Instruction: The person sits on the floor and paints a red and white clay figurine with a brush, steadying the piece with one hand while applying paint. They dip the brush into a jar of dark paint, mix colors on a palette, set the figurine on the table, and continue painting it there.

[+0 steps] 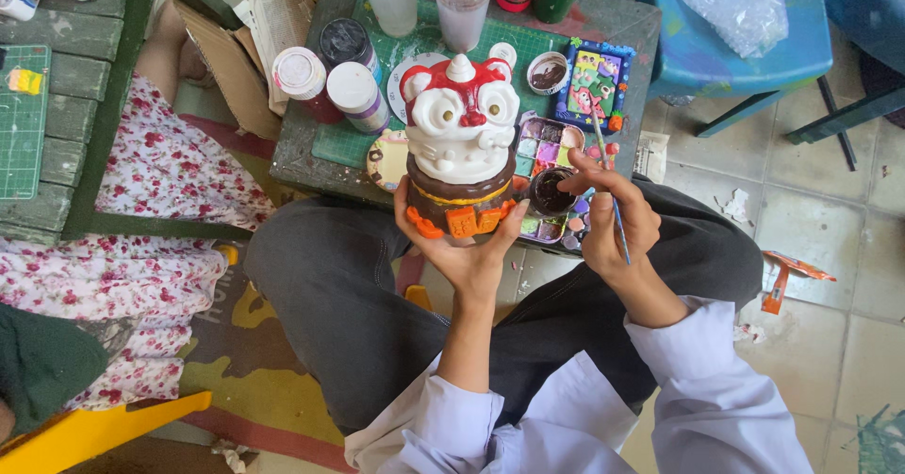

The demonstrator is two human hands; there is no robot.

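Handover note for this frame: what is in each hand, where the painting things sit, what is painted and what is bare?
Left hand: cradles the figurine from below, upright over the lap.
Right hand: pencil grip on the paintbrush, tip over the palette.
Small dark paint cup sits on the palette; paint jars on the small table.
Done: brown base, orange blocks, red on top.
Left: face and eyes are white.

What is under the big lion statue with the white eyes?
The left hand cups the lion statue from below, fingers wrapped round its brown and orange base. Below that are the dark trousers. The statue's underside and the palm are covered, so they cannot be seen.
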